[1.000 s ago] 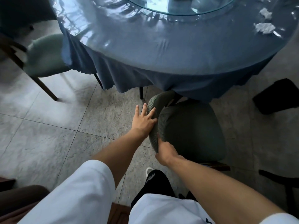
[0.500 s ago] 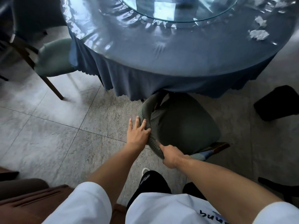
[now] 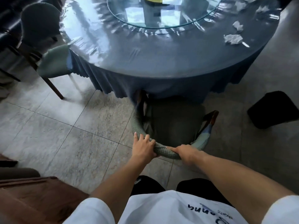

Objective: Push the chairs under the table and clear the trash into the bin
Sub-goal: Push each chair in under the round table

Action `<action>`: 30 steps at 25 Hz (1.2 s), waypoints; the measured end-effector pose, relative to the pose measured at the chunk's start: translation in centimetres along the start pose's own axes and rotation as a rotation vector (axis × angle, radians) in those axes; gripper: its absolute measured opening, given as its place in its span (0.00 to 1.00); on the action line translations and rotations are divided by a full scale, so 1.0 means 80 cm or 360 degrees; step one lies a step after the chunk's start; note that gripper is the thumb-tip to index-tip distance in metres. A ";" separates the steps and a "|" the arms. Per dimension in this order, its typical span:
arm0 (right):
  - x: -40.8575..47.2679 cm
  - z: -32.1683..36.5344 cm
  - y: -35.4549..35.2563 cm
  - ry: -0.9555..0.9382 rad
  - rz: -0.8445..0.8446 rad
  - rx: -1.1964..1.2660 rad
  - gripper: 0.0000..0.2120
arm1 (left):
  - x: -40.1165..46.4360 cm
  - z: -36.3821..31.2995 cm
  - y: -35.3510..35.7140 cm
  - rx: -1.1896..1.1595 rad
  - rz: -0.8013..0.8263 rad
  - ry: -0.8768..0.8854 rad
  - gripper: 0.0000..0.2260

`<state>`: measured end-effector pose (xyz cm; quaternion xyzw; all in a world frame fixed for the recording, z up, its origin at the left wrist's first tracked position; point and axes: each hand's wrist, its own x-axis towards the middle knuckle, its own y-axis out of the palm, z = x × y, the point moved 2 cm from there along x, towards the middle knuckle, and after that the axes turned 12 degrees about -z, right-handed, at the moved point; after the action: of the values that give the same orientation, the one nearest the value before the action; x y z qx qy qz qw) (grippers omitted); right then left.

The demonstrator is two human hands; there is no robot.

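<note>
A green chair [image 3: 174, 122] stands in front of me, its seat partly under the round table [image 3: 161, 65] draped in a blue cloth. My left hand [image 3: 143, 147] and my right hand [image 3: 186, 152] both grip its curved grey-green backrest. Crumpled white paper trash [image 3: 233, 38] lies on the table at the right, with more scraps [image 3: 237, 26] behind it. A second green chair [image 3: 53, 62] stands at the table's left side, its seat mostly out from under the cloth.
A black bin [image 3: 275, 109] sits on the tiled floor at the right. A glass turntable [image 3: 161, 12] covers the table's middle. Brown furniture [image 3: 32, 196] is at the lower left.
The chair has swung round so its backrest faces me and slid toward the table. Both hands have shifted along the backrest to its top. My view has risen to show more tabletop.
</note>
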<state>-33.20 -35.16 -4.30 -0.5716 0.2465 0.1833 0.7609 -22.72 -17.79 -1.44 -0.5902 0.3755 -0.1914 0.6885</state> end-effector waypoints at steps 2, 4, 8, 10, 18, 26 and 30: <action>-0.017 -0.050 0.002 -0.0054 0.0003 -0.0089 0.41 | 0.006 -0.048 -0.003 -0.0015 -0.0028 -0.0043 0.30; -0.033 -0.101 0.005 -0.0088 -0.0024 -0.0145 0.38 | 0.013 -0.098 -0.007 -0.0037 -0.0060 -0.0078 0.30; -0.067 -0.183 0.014 -0.0123 -0.0197 -0.0257 0.33 | 0.024 -0.183 -0.008 -0.0074 -0.0132 -0.0109 0.28; -0.086 -0.216 0.017 -0.0121 -0.0267 -0.0319 0.33 | 0.028 -0.217 -0.008 -0.0105 -0.0150 -0.0103 0.28; -0.133 -0.239 -0.001 0.0157 -0.0371 0.0251 0.29 | 0.039 -0.267 -0.004 -0.0359 -0.0098 -0.0343 0.32; -0.111 -0.233 0.015 0.0350 -0.0788 0.0307 0.20 | 0.070 -0.260 0.018 -0.0489 -0.0014 -0.0450 0.30; -0.086 -0.236 0.032 0.0417 -0.0961 0.0379 0.18 | 0.091 -0.259 0.029 -0.0663 -0.0095 -0.0540 0.31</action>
<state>-43.35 -52.55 -6.51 -0.5445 0.1816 -0.1552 0.8040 -33.83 -36.31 -6.22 -0.7536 0.2682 -0.0286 0.5994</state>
